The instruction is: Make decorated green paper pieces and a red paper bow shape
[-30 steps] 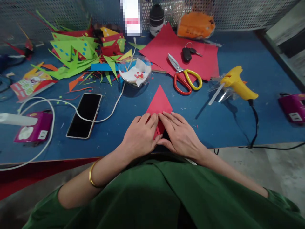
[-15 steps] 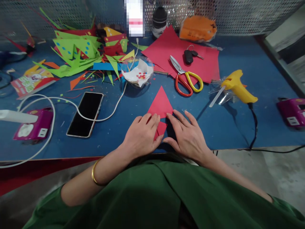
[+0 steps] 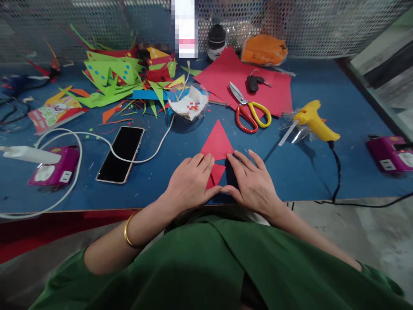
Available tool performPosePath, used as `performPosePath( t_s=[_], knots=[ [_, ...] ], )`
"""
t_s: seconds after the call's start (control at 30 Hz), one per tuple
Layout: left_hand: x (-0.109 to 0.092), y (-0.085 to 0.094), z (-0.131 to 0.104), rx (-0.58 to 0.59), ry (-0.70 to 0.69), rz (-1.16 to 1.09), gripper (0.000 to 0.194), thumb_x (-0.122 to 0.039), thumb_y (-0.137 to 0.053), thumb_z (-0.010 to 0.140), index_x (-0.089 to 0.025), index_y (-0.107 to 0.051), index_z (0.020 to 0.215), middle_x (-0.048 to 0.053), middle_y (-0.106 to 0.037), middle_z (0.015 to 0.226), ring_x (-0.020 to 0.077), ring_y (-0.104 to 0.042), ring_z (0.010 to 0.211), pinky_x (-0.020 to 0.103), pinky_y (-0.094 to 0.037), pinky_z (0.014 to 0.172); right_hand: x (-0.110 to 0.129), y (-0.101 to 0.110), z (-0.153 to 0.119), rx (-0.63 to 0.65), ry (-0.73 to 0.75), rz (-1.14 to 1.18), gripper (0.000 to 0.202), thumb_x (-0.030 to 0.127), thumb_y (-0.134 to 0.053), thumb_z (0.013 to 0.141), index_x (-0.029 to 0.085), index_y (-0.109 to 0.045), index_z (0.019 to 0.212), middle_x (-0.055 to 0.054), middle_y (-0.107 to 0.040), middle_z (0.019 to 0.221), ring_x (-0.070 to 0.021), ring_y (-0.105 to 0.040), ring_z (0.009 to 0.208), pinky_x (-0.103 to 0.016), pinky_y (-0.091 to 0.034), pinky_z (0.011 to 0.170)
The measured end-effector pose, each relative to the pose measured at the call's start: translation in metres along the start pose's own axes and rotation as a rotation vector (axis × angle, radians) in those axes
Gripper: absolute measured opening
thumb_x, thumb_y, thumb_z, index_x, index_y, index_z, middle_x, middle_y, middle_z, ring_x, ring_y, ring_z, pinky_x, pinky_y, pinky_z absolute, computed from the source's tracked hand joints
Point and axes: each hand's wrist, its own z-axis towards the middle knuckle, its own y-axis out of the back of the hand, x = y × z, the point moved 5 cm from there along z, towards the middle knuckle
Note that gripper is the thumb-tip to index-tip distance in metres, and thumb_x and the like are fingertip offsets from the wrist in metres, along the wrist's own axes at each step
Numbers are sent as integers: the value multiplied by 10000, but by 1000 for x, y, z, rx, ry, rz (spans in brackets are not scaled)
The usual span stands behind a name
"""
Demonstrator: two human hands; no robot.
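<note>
A folded piece of red paper (image 3: 217,140) lies on the table in front of me, its pointed tip facing away. A smaller red flap (image 3: 217,174) shows between my hands at its near end. My left hand (image 3: 190,181) rests flat over the left side of the paper, fingertips pressing near the crease and partly hiding it. At the right corner, the fingertips of my right hand (image 3: 254,183) touch the paper, with the other fingers spread on the table. My two thumbs meet at the near end of the flap.
Beyond the paper lie scissors (image 3: 247,110) and car keys (image 3: 254,82) on red sheets (image 3: 277,86). A plastic bowl (image 3: 189,103) holds paper bits. A yellow glue gun (image 3: 318,120) stands right. Left are a phone (image 3: 121,155), a white cable (image 3: 155,153) and green cut paper (image 3: 109,92).
The camera view has shifted slightly. My hands stay on the red paper, with my thumbs drawn together until they touch.
</note>
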Motion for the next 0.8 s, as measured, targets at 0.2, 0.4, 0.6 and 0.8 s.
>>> performPosePath(
  t_s=[0.2, 0.4, 0.6, 0.8],
  knots=[
    [7, 7, -5, -56, 76, -94, 1015, -821, -349, 873, 28, -492, 1411, 264, -575, 1422, 368, -566, 1279, 474, -459, 1068, -3, 0, 0, -13, -19, 17, 769, 567, -217, 1035, -57, -504, 1381, -232, -639, 1361, -326, -527, 1340, -512, -281, 1189],
    [1, 6, -6, 0, 43, -45, 911, -765, -400, 903, -4, -553, 1379, 229, -585, 1430, 374, -570, 1259, 497, -484, 1031, -2, -2, 0, -7, -30, 14, 760, 559, -221, 1035, -54, -512, 1379, -230, -647, 1349, -333, -533, 1333, -522, -278, 1187],
    [-8, 4, -1, -7, 81, 5, 817, -677, -447, 938, 27, -597, 1324, 236, -631, 1370, 384, -588, 1180, 510, -529, 924, -2, -3, 0, 6, -20, 6, 711, 536, -300, 1031, -42, -505, 1391, -233, -636, 1367, -332, -546, 1320, -528, -288, 1176],
    [-11, 4, 1, -45, 103, 10, 686, -555, -622, 889, 12, -631, 1275, 235, -656, 1328, 373, -605, 1138, 489, -537, 916, -14, 3, 14, 37, 67, -16, 358, 176, -418, 1011, 85, -631, 1284, -127, -730, 1243, -247, -643, 1161, -462, -334, 1139]
  ],
)
